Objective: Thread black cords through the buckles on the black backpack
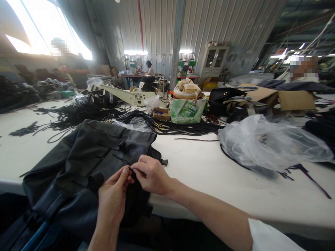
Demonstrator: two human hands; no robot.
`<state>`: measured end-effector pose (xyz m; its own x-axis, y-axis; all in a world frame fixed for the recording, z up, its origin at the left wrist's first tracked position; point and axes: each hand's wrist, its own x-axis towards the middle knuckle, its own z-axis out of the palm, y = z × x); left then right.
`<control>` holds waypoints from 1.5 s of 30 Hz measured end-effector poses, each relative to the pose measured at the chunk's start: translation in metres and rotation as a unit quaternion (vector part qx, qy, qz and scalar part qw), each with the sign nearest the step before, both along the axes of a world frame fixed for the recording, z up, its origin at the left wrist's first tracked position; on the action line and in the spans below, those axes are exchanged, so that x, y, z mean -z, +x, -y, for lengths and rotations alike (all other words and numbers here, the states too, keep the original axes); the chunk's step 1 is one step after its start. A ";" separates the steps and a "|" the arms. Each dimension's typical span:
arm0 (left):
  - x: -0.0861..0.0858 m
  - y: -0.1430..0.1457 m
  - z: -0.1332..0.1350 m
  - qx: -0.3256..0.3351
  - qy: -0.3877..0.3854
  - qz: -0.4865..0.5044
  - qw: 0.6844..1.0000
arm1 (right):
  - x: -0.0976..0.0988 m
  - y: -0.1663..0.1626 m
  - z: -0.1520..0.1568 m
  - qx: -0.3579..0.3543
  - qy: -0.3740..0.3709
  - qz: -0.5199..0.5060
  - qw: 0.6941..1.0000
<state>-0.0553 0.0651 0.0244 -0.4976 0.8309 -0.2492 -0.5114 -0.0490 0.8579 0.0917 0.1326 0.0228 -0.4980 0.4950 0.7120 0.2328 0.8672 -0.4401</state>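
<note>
A black bag lies on the near edge of the white table, partly hanging over it. My left hand and my right hand meet over the bag's near side. Both pinch a small black part of the bag between thumb and fingertips; what that part is I cannot make out. A black buckle sticks out from the bag's right edge, just beyond my right hand.
Black cords lie in heaps across the table's middle and left. A clear plastic bag over dark goods sits at right. A green box, a sewing machine and cardboard boxes stand behind. Other people work at the back.
</note>
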 end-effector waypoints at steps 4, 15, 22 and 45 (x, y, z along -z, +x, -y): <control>0.003 0.000 0.000 0.017 0.011 -0.013 1.000 | 0.004 -0.004 0.002 0.002 -0.013 -0.015 1.000; -0.002 -0.003 0.008 0.046 0.023 -0.021 0.998 | 0.003 -0.005 0.006 -0.029 -0.083 -0.083 0.993; 0.001 -0.005 0.009 0.048 0.026 -0.005 0.998 | 0.000 0.005 0.001 -0.104 -0.149 -0.089 0.979; -0.001 -0.009 0.011 0.083 0.047 -0.010 0.995 | 0.007 0.001 -0.009 -0.158 -0.297 -0.151 0.930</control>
<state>-0.0648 0.0546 0.0253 -0.3552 0.9215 -0.1572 -0.5016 -0.0459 0.8639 0.0925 0.1411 0.0158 -0.5076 0.7084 0.4905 -0.2039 0.4543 -0.8672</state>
